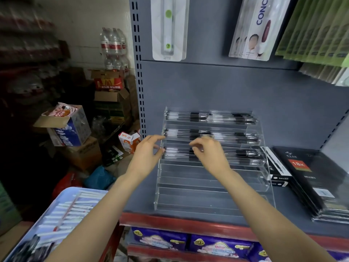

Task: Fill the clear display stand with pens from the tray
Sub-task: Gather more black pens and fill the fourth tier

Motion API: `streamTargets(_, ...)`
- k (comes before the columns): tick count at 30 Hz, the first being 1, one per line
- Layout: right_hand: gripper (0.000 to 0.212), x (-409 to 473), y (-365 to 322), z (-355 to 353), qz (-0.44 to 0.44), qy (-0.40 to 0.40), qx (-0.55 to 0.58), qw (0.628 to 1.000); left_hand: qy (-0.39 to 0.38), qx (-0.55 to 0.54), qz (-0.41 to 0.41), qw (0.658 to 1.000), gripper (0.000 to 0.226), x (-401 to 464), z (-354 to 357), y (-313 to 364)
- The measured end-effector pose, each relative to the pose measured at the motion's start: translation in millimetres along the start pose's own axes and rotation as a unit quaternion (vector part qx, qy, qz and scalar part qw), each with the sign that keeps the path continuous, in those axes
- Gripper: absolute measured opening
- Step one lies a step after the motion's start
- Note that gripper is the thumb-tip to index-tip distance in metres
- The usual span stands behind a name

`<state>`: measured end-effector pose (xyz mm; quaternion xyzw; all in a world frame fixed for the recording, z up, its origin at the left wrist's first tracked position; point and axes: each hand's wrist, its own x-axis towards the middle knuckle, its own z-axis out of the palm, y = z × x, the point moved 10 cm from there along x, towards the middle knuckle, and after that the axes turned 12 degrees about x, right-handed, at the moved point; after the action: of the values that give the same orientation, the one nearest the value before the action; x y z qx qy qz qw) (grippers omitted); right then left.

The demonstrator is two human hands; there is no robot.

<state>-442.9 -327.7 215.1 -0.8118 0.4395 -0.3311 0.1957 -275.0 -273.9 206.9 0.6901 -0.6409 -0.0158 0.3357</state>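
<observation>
Clear display stand [211,188] on a grey shelf [294,121]; its three upper tiers carry rows of black pens [243,155], the lower tiers bare. Left hand [146,155] at the stand's left edge, fingers spread and relaxed, tips by the pen ends of the third tier. Right hand [207,152] over the same tier, fingers curled down onto the pens; whether it pinches one cannot be told. Blue tray [62,197] at lower left holds white pens [64,214]. Black notebooks [317,178] lie right of the stand
</observation>
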Motion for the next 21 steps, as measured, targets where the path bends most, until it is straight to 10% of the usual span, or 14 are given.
streamTargets(11,0.021,-59,-106,115,0.017,-0.067,0.188,0.98,0.078,-0.013,-0.093,0.993,0.015,-99,-71,-98)
streamTargets(21,0.034,-151,-170,342,0.139,-0.231,0.176,0.947,-0.058,0.036,-0.208,0.976,0.02,-237,-100,-314)
